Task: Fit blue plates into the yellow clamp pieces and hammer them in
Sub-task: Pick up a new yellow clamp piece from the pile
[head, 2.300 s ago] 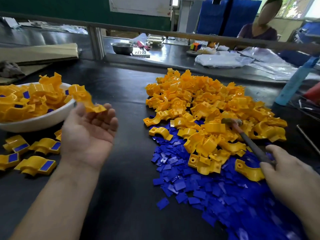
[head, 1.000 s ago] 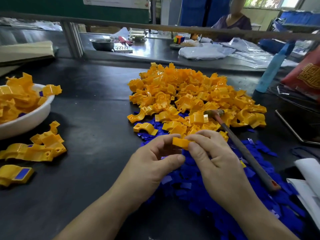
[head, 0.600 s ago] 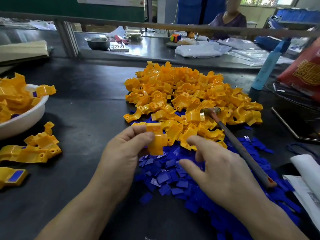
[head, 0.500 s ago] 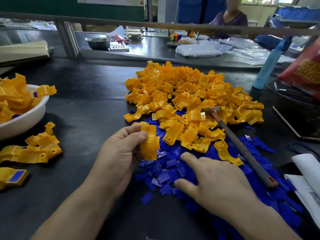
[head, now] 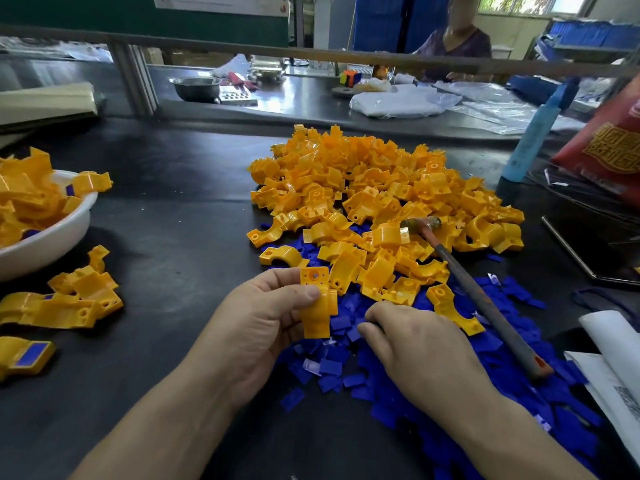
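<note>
A glossy, arched yellow clamp piece (head: 317,306) is being pinched in the left hand (head: 263,327) grip; flat blue plates (head: 332,367) are being touched by the right hand (head: 412,344), grip state unclear.

Factory assembly bench — heaped yellow clamp pieces (head: 381,199) | second worker (head: 457,46) opposite

Left hand (head: 263,320) raised off the surface, palm turned inward, thumb pressed across the front of a yellow clamp piece (head: 317,303) with the fingers curled behind it, forearm running back toward the lower left. Right hand (head: 412,341) palm down just right of that grip, fingers (head: 372,323) bent and bunched low, tips hidden against the blue plates (head: 332,367), forearm angled toward the lower right.
</note>
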Tool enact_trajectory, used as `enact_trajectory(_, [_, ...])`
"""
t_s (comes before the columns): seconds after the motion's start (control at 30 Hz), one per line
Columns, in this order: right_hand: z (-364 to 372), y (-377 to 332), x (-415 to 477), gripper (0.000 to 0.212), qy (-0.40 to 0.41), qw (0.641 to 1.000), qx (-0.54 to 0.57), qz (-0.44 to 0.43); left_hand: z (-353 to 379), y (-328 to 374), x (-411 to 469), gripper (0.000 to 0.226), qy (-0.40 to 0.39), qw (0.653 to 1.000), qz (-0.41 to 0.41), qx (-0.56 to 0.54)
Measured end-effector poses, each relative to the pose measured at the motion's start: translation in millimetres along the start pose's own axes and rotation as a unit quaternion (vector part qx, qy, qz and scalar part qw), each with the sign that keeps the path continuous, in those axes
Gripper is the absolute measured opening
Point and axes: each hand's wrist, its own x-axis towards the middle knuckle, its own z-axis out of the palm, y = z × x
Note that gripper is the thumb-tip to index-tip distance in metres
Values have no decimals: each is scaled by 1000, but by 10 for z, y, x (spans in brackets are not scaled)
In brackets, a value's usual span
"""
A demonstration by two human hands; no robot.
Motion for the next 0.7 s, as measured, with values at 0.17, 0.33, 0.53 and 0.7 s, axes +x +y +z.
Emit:
enact_trajectory(0.17, [-68,8,11,24,26,995,89,34,23,-8,-25,52,-6,1000,8,19])
enact_trajectory(0.33, [-130,31,-3,15,45,984,164,56,66,-32,-42,50,-6,999,11,50])
enact_trajectory(0.53, [-238,-20,-15,22,18,923,376,83,90,-52,-89,48,-26,994,39,102])
enact_trajectory(0.7, [-296,-151,-34,14,9,904,426,36,105,-81,-122,33,-72,986,60,141])
